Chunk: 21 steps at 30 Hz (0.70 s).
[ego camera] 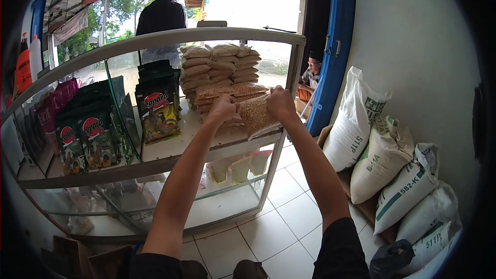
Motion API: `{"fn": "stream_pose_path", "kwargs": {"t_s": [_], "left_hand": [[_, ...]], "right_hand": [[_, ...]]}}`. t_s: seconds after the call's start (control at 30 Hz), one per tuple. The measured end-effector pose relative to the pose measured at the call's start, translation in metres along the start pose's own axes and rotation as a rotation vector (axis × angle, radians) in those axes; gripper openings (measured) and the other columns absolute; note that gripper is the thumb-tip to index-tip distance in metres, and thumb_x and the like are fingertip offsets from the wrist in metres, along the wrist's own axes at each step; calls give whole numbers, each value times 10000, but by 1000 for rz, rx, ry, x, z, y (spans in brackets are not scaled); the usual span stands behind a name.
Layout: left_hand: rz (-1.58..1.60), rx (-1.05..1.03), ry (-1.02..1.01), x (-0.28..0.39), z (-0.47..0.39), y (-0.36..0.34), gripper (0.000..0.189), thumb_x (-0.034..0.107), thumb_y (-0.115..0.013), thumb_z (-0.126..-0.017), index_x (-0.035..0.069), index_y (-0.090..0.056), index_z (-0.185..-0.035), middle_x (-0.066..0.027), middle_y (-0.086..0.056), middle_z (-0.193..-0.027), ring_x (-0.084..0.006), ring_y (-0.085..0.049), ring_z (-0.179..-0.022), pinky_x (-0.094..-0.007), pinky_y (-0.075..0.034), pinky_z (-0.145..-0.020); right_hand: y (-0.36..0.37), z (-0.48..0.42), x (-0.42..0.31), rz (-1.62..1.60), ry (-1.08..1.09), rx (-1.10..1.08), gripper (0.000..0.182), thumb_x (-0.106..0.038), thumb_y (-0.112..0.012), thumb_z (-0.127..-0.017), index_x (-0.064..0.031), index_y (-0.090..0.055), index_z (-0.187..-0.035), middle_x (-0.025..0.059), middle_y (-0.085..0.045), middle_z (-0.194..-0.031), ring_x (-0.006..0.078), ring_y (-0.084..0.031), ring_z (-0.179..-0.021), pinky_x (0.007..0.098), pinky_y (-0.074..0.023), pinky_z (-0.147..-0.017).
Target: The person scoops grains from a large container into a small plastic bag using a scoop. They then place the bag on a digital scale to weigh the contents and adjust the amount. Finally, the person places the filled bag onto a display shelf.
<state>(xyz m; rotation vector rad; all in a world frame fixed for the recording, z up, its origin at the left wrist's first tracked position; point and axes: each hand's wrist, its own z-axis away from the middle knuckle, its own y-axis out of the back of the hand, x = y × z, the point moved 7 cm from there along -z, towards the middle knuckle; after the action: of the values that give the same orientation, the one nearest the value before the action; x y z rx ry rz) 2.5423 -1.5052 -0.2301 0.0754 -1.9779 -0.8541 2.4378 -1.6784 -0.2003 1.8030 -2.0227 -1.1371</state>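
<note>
My right hand (281,102) grips the upper right side of a clear plastic bag of yellowish grain (255,117), which leans out at the right end of the glass display case's (236,148) upper shelf. At the bag's left side is my left hand (224,108), fingers curled; whether it grips this bag or another is hard to tell. Just behind both hands lies a stack of similar grain bags (211,91). Pale filled bags (221,62) are piled higher behind that stack. Left of my left hand stand dark Leopard feed packets (157,112).
Large woven sacks (381,166) lean along the right wall, with a black plastic bag (392,257) by them. A blue door (329,54) stands right of the case. One person (162,13) is beyond the case, another (310,73) near the doorway. Cardboard boxes (71,255) lie lower left.
</note>
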Motion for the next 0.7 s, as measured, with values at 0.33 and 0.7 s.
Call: {"fn": "stream_pose_path", "kwargs": {"t_s": [0.33,0.7], "left_hand": [[-627,433,-278,24,-37,-16,83,84,-636,-792,46,-693,-840,-155,-684,-869,-308,-684,-844,-402,-559,-735],[-826,447,-580,30,-41,-37,137,96,-550,-844,95,-675,-899,-113,-686,-815,-242,-695,-786,-357,-560,-657]], "right_hand": [[-34,-55,-5,185,-269,-236,238,-105,-577,-822,4,-664,-1014,212,-660,-1053,316,-655,-991,391,-543,-835],[-55,-64,-3,560,-176,-284,253,-120,-585,-852,-75,-660,-1090,139,-630,-1164,264,-633,-1057,380,-546,-828]]}}
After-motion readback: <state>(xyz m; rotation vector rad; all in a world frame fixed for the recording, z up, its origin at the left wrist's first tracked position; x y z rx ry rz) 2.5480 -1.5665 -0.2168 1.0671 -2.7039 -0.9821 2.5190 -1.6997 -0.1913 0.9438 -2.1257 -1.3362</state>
